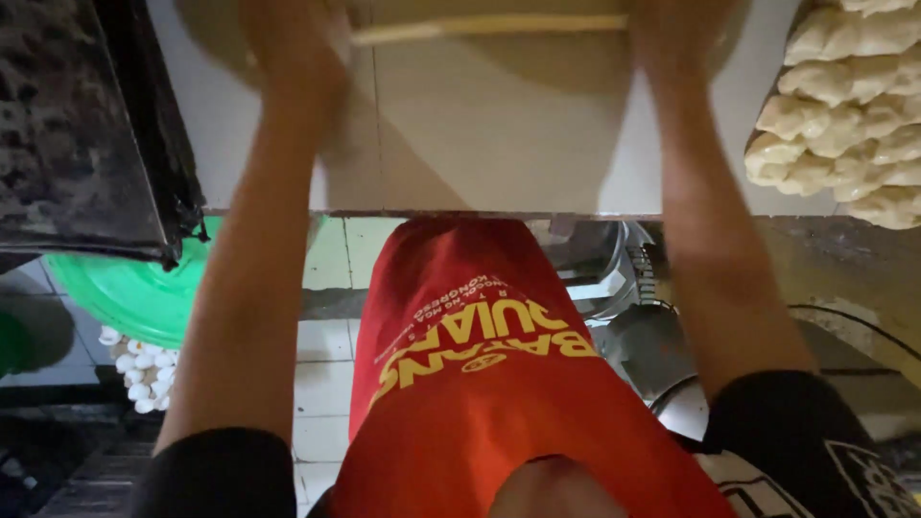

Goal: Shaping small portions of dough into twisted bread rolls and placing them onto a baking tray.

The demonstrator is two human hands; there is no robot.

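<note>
A pale rolling pin (489, 27) lies crosswise at the far edge of the white counter (499, 144), over a flat sheet of dough (537, 67). The left hand (293, 38) and the right hand (676, 29) press on its two ends; both are blurred and cropped, so their grip cannot be told. Twisted dough pieces (844, 105) are heaped on the right. Below the counter hangs a red apron (470, 384), with a green basin (134, 288) on the left.
</note>
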